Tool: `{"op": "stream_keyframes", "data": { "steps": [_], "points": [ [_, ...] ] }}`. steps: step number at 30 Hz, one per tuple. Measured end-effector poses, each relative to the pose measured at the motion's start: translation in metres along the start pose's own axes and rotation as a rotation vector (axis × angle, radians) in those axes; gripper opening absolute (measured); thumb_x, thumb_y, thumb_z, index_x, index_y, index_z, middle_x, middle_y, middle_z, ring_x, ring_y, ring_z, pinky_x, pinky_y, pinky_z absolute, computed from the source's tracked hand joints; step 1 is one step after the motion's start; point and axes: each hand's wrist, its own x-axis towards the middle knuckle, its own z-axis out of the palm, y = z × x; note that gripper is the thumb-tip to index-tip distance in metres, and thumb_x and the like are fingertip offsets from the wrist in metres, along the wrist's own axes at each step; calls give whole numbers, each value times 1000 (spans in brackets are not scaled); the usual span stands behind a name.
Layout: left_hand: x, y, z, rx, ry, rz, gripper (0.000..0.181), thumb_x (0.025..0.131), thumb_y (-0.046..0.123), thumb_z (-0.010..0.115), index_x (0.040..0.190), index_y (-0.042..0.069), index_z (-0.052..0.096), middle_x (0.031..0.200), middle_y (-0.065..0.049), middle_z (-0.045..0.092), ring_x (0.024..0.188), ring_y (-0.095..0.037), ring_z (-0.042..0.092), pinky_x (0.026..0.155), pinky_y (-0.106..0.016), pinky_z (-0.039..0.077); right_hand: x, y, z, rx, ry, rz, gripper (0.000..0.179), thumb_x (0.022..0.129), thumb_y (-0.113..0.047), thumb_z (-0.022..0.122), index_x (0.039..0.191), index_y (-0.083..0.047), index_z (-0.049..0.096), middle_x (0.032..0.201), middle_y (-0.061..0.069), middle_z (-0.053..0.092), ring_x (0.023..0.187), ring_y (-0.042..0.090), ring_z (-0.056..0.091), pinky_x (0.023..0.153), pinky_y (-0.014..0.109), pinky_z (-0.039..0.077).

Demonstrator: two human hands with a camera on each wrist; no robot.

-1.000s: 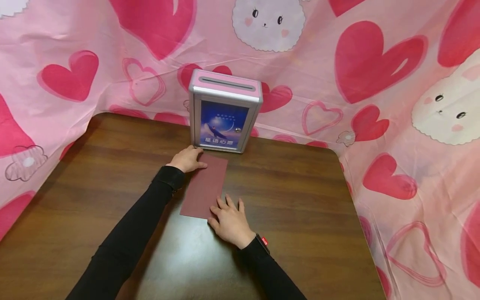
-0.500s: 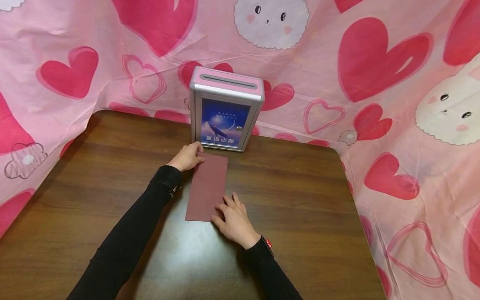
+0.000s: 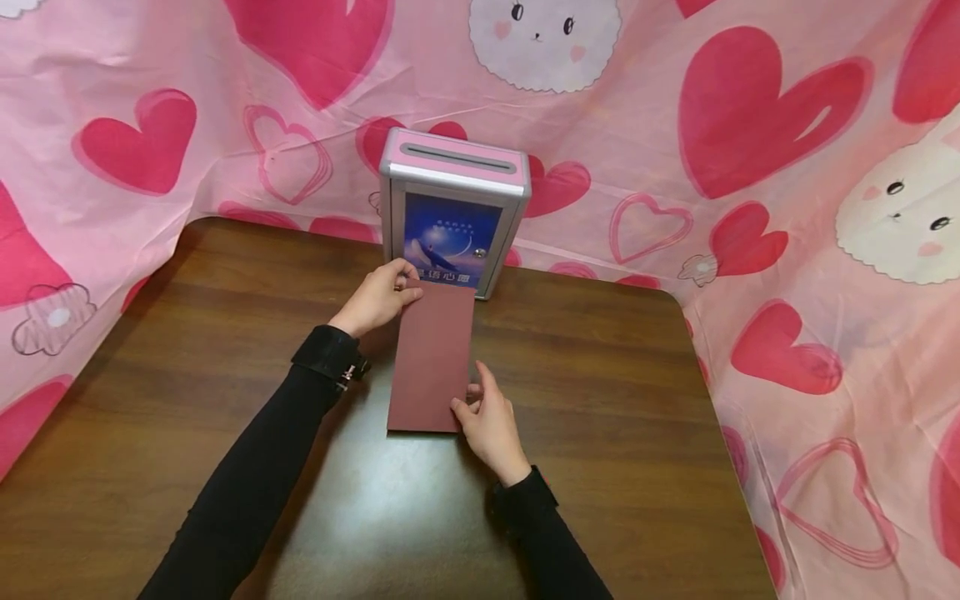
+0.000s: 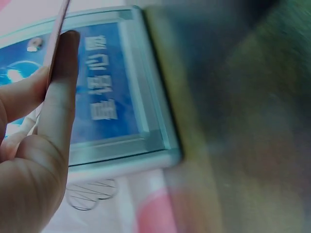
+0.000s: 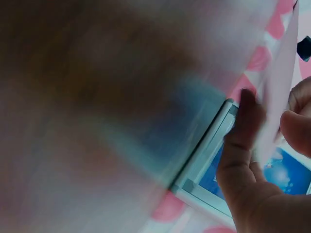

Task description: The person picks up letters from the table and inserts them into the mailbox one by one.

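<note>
A dull reddish-brown paper card (image 3: 431,358), long and rectangular, is held in front of the box, tilted with its far end raised over the box's lower front. My left hand (image 3: 378,296) pinches its upper left corner, thumb in front and fingers behind. In the left wrist view the card (image 4: 57,36) shows edge-on between thumb and index finger. My right hand (image 3: 489,421) pinches the lower right edge, its index finger (image 5: 243,131) on one face of the card and thumb on the other. The silver-framed box (image 3: 504,229) has a slot in its pink top.
Under everything is a brown wooden table (image 3: 615,433). Behind and at both sides hangs a pink cloth (image 3: 592,125) printed with hearts and white faces. The box's front has a blue picture and a small lock (image 3: 480,252).
The card has come up from lying flat on the table, shifting right and toward the box. The left hand moved up with it; the right hand now grips its edge rather than resting at it.
</note>
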Motion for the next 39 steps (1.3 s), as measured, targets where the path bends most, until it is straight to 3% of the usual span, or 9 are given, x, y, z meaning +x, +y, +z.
{"op": "stream_keyframes", "data": {
  "steps": [3, 6, 11, 16, 22, 27, 32, 35, 39],
  "points": [
    [-3, 12, -4, -35, 35, 13, 20, 94, 21, 61, 108, 11, 50, 79, -7, 56, 67, -20, 50, 60, -32, 38, 3, 1, -2, 146, -79, 90, 62, 91, -21, 66, 144, -7, 36, 88, 12, 66, 62, 17, 63, 51, 24, 46],
    [-7, 23, -9, -57, 51, 38, 20, 94, 22, 61, 109, 13, 51, 84, -9, 59, 70, -21, 53, 60, -32, 40, 6, 2, -4, 279, -160, 135, 42, 92, -21, 65, 126, -1, 50, 73, 15, 61, 64, 29, 68, 45, 27, 46],
    [-14, 42, -16, -82, 84, 129, 22, 92, 24, 63, 110, 16, 53, 95, -6, 61, 81, -19, 59, 65, -33, 45, 13, 2, -9, 428, -211, 158, 22, 92, -15, 63, 93, 5, 54, 86, 23, 69, 80, 40, 68, 56, 43, 55],
    [-26, 65, -23, -121, 134, 232, 19, 91, 23, 65, 106, 14, 58, 101, -3, 62, 89, -16, 66, 73, -36, 55, 21, -4, -17, 488, -201, 154, 22, 93, -8, 60, 90, 13, 53, 97, 31, 66, 89, 51, 62, 76, 60, 50],
    [-43, 95, -33, -138, 143, 301, 16, 89, 23, 68, 100, 13, 64, 97, -2, 66, 80, -14, 66, 65, -35, 54, 29, -12, -29, 467, -129, 103, 21, 91, -15, 64, 104, 1, 69, 103, 20, 69, 94, 39, 64, 85, 55, 50],
    [-66, 118, -44, -115, 49, 414, 11, 85, 25, 72, 93, 18, 69, 85, 2, 66, 72, -13, 60, 62, -28, 50, 41, -21, -44, 305, 6, -50, 20, 90, -21, 65, 107, -13, 73, 106, 4, 70, 97, 18, 66, 86, 43, 53],
    [-86, 135, -54, -62, -115, 633, 10, 80, 18, 76, 90, 19, 73, 86, 10, 69, 76, -7, 60, 66, -23, 50, 53, -35, -66, 83, 184, -189, 18, 93, -14, 62, 106, -12, 74, 102, 3, 72, 89, 14, 65, 77, 32, 52],
    [-99, 145, -59, 0, -239, 747, 16, 78, 13, 78, 93, 17, 73, 93, 11, 69, 86, -6, 61, 74, -23, 53, 57, -47, -79, 97, 225, -263, 23, 92, -11, 63, 113, -10, 71, 105, 6, 71, 87, 15, 66, 69, 24, 50],
    [-116, 157, -62, 98, -349, 806, 21, 79, 15, 77, 100, 16, 73, 101, 9, 68, 99, -6, 61, 82, -23, 52, 55, -76, -99, 131, 269, -369, 28, 91, -12, 65, 118, -6, 67, 117, 9, 67, 103, 19, 66, 74, 18, 51]
  ]
}}
